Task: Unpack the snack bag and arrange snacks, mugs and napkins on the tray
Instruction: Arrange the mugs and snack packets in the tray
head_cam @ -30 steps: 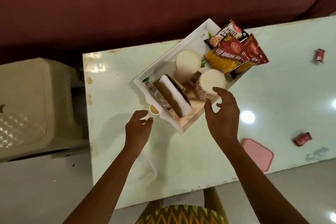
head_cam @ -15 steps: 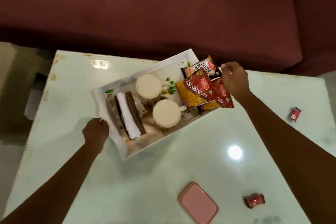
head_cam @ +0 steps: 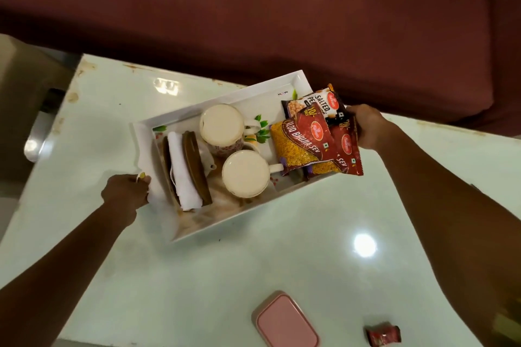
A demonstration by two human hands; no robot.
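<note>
A white rectangular tray [head_cam: 225, 97] lies slanted on the pale glass table. In it stand two white mugs [head_cam: 222, 127] [head_cam: 245, 173], a brown holder with white napkins [head_cam: 184, 175] at its left end, and three red snack packets [head_cam: 303, 142] overhanging its right end. My left hand [head_cam: 127, 191] grips the tray's left end. My right hand [head_cam: 368, 127] holds the tray's right end, behind the packets; the tray edge there is hidden by them.
A maroon sofa [head_cam: 282, 8] runs along the table's far side. A pink lid [head_cam: 286, 321] and a small red wrapped sweet [head_cam: 383, 335] lie near the front edge. A beige stool [head_cam: 17, 87] stands left of the table.
Both hands moved from the tray's near side out to its two ends and closed on them. The view shifted, and the tray now sits more level in the picture.
</note>
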